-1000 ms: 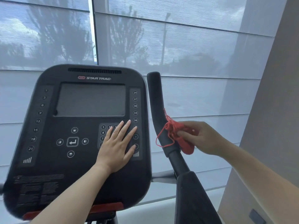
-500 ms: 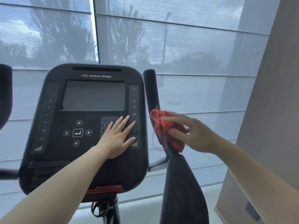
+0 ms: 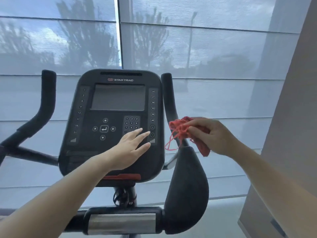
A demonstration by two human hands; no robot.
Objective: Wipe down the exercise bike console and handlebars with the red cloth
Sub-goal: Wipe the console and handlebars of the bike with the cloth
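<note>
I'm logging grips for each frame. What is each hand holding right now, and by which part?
The right hand pinches the bunched middle of the red cloth, loose threads dangling. The left hand holds nothing, lying flat on the console.

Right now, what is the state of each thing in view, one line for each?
console screen: dark, off
left hand: open, flat on the console
right hand: closed on the red cloth
red cloth: bunched, threads hanging, at the right handlebar
left handlebar: untouched
</note>
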